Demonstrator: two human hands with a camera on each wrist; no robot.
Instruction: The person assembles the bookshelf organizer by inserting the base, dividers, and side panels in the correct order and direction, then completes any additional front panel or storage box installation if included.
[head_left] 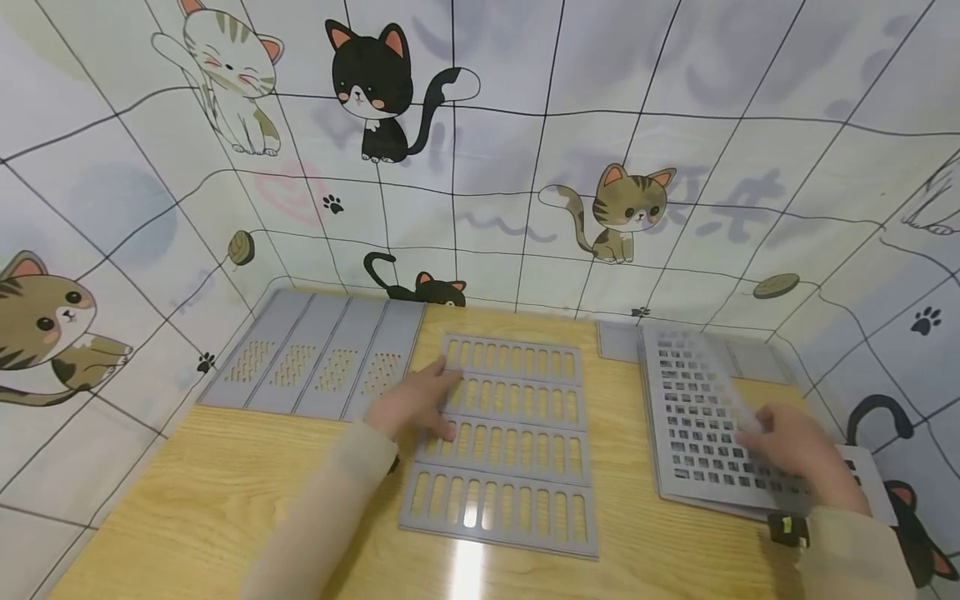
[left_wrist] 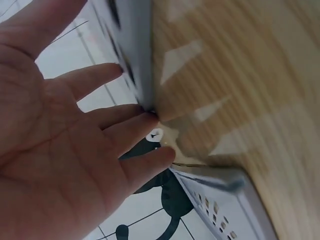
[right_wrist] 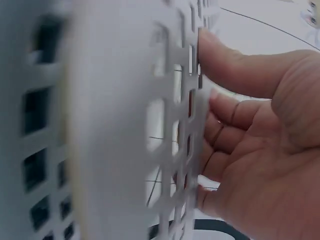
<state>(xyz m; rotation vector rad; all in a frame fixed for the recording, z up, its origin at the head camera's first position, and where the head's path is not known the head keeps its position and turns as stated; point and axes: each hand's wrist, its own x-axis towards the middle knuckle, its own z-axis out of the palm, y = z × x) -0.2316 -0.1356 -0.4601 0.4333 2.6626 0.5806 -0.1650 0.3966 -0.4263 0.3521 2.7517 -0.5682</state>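
Note:
My right hand pinches a grey perforated panel by its edge, thumb on one face and fingers on the other. That panel is tilted up off a stack of similar square-holed grey panels at the right, and its far part is blurred. My left hand is at the left edge of a grey slotted panel in the middle of the table. In the left wrist view, its fingers are fairly straight and spread, with fingertips at the panel's edge.
Grey panels with clusters of small holes lie side by side at the back left. Behind the right stack are smaller grey pieces. A cloth printed with cats walls the wooden table at the back and sides.

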